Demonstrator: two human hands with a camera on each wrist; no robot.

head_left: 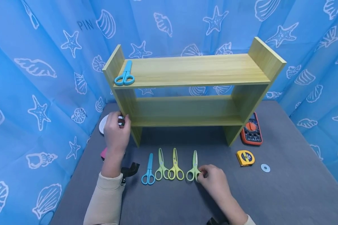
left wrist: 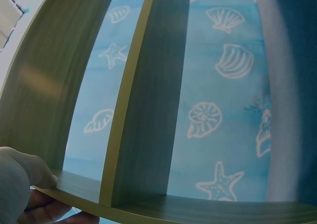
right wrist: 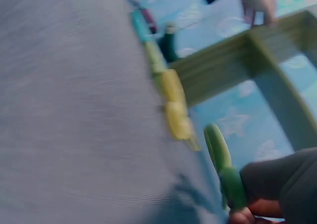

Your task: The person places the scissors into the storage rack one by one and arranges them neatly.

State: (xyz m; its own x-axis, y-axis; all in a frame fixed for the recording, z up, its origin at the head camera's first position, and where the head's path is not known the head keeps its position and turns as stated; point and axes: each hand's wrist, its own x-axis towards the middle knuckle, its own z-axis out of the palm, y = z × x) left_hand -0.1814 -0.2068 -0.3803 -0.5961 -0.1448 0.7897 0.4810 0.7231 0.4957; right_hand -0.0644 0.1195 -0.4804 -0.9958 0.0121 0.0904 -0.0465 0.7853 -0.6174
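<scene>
A light wooden two-tier shelf [head_left: 191, 72] stands on the grey table. My left hand [head_left: 116, 132] grips the edge of its left side panel; the left wrist view shows the thumb [left wrist: 42, 174] inside and the fingers outside. With my right hand [head_left: 214, 179] I pinch one handle of the green scissors [head_left: 195, 165], blades pointing to the shelf. Left of these lie yellow scissors [head_left: 175, 162], another green pair [head_left: 161, 162] and blue scissors [head_left: 150, 165] in a row. More blue scissors [head_left: 127, 72] rest on the upper board at its left end.
Right of the shelf are an orange-and-black multimeter [head_left: 252, 129], a yellow tape measure [head_left: 245, 158] and a pale ring-shaped disc [head_left: 267, 165]. A white round object [head_left: 102, 125] and a pink one [head_left: 103, 153] are partly hidden by my left arm. Blue curtains surround the table.
</scene>
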